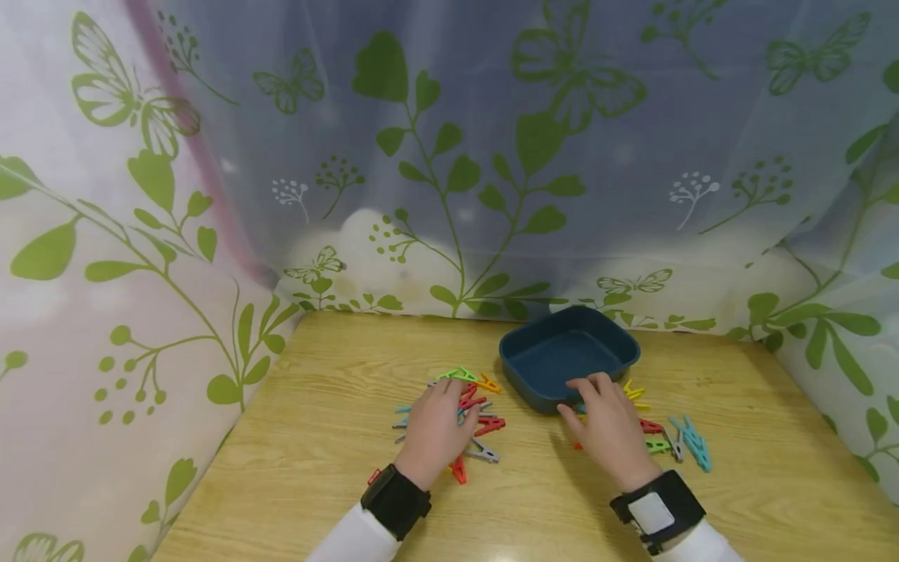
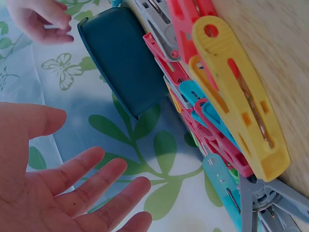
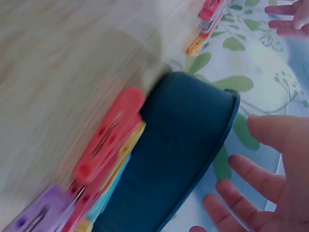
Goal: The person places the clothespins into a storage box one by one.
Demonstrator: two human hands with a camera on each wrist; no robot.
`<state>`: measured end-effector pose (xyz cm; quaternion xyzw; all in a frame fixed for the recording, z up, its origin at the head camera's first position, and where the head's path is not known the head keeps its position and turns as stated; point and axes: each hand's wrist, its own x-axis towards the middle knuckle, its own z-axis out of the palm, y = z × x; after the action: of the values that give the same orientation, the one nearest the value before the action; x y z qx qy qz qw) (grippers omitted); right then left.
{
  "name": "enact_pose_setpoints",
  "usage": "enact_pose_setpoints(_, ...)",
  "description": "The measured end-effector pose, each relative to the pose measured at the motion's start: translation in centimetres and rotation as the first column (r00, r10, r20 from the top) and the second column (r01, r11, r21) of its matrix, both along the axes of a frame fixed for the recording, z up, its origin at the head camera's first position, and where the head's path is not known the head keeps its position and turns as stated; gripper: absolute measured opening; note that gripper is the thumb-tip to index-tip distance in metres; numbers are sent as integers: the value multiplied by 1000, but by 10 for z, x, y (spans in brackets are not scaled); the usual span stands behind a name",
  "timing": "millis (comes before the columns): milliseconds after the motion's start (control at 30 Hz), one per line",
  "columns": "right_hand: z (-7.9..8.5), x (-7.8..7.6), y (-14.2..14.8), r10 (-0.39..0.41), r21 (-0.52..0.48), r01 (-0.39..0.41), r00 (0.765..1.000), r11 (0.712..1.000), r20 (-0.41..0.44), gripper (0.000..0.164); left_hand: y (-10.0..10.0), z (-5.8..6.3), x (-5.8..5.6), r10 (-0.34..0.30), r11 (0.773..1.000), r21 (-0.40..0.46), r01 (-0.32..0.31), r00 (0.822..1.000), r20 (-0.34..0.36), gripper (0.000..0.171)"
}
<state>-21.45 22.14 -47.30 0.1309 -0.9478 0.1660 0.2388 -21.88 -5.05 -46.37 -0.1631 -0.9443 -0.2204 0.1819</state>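
Note:
My left hand (image 1: pixel 437 429) hovers over a pile of coloured clothespins (image 1: pixel 492 424) on the left of the table, fingers spread and holding nothing. In the left wrist view a yellow clothespin (image 2: pixel 241 96) lies nearest the camera, with red, blue and grey ones behind it. My right hand (image 1: pixel 609 425) is above a second group of clothespins (image 1: pixel 694 443), by the near right side of a dark blue basin (image 1: pixel 523 382). Its fingers are loosely bent with nothing between them. The right wrist view shows a red clothespin (image 3: pixel 111 133) and a purple clothespin (image 3: pixel 43 208) beside the basin.
The wooden table (image 1: pixel 337 390) carries the basin between and beyond the two clothespin groups. A curtain (image 1: pixel 449 195) printed with leaves and butterflies hangs along the back edge and both sides. Both wrists wear black straps.

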Motion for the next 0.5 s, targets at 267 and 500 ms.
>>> enact_pose_setpoints(267, -3, -13, -20, 57, 80, -55, 998, 995, -22, 27, 0, 0, 2, 0, 999, 37, -1, 999, 32, 41)
enact_pose_setpoints(500, -6, -17, -28, 59, 108, -51, 996, 993, -66, 19, -2, -3, 1, 0, 998, 64, -3, 999, 39, 41)
